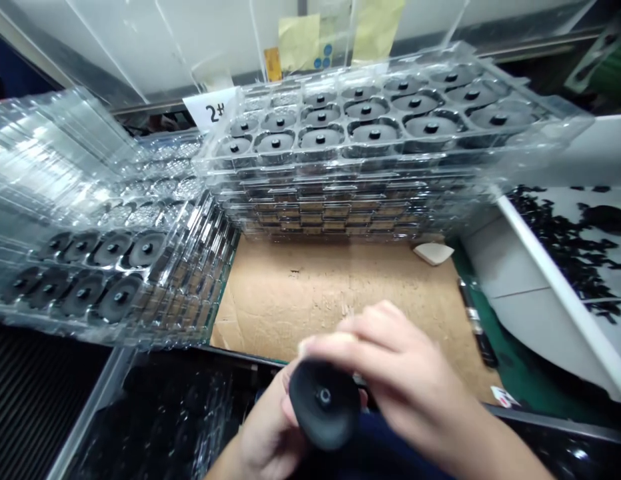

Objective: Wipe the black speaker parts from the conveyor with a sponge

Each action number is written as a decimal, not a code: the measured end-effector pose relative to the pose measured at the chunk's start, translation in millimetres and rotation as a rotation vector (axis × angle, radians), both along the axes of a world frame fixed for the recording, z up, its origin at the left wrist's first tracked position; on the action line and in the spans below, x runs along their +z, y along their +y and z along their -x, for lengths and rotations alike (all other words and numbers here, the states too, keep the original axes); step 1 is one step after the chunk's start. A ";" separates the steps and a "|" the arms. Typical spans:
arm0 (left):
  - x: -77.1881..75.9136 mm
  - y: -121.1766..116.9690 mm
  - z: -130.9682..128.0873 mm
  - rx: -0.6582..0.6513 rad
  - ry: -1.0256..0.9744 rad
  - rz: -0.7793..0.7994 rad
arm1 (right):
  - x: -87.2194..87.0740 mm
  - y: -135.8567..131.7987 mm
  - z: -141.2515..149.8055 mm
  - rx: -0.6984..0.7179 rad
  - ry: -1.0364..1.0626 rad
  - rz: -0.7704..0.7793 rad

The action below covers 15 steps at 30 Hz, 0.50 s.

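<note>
Close to the front edge of the work surface, a black, round, dish-shaped part (324,417) with a small ring at its middle faces the camera, slightly blurred. My left hand (273,427) is closed around its left side and underside. From the right, my right hand (400,363) reaches over with bent fingers, its fingertips at the part's upper rim. The right thumb and the back of the part are hidden. Similar black parts (320,138) with short central stems sit in the pockets of a stack of clear plastic trays (340,173) behind my hands.
Another clear tray stack (115,267) on the left holds more such parts. Brown cardboard (315,287) covers the work surface, with a black marker (477,327) and a white wedge-shaped piece (433,253) at its right. A white bin (540,267) holds many small black pieces. A "2#" card (210,110) stands behind.
</note>
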<state>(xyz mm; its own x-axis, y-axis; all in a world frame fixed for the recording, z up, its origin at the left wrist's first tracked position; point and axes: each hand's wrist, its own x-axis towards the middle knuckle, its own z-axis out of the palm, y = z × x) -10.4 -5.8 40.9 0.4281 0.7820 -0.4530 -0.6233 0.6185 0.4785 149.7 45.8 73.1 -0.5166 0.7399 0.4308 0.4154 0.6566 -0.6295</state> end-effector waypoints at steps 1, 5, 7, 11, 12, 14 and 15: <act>-2.2 -3.1 2.7 0.020 -0.048 0.003 | -9.9 2.5 -5.5 -0.068 -0.012 0.078; -15.1 -11.9 10.4 0.083 -0.241 0.024 | -74.6 -13.9 -22.9 -0.178 -0.042 0.288; -18.9 -11.5 10.6 0.084 -0.258 0.059 | -105.1 -30.9 -24.8 -0.100 -0.092 0.336; -16.6 -4.6 6.0 0.068 -0.231 0.097 | -109.5 -46.3 -27.7 -0.101 -0.117 0.357; -15.0 -3.1 4.4 0.059 -0.219 0.089 | -97.1 -44.2 -28.8 -0.143 -0.090 0.352; -12.4 -2.0 1.4 0.034 -0.175 0.083 | -63.4 -36.2 -28.4 -0.224 -0.017 0.300; -11.4 -2.3 0.2 0.023 -0.133 0.079 | -45.6 -31.7 -25.9 -0.241 0.015 0.234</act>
<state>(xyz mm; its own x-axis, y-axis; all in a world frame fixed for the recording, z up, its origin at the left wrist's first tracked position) -10.6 -8.1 29.5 0.4707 0.7567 -0.4538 -0.6927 0.6355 0.3411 175.6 14.1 27.5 -0.3096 0.9197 0.2415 0.5305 0.3778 -0.7588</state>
